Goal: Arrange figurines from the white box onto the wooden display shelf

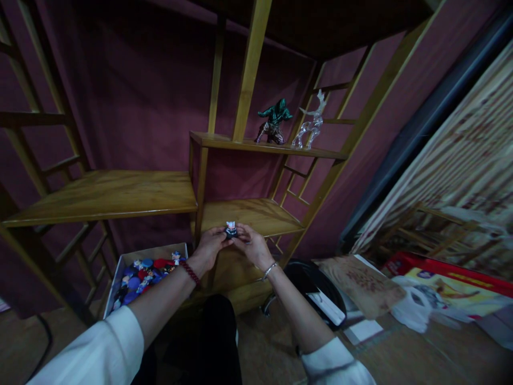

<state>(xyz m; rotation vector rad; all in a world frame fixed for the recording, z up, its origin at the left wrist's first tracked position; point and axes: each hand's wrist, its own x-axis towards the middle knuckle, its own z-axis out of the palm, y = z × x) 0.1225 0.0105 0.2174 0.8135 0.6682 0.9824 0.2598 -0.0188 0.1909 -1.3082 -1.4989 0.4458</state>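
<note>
The fingers (221,233) of the left hand (209,248) and right hand (251,247) pinch a small black-and-white figurine (230,230) from both sides, over a wooden shelf (256,214), with an open cardboard box (154,252) of colourful toys (146,275) below the left fingers

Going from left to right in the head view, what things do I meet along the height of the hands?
Open box of small figures and coloured discs → left hand → small figurine → right hand → black round container → brown-patterned sheet → white plastic bag → red-edged box
</note>
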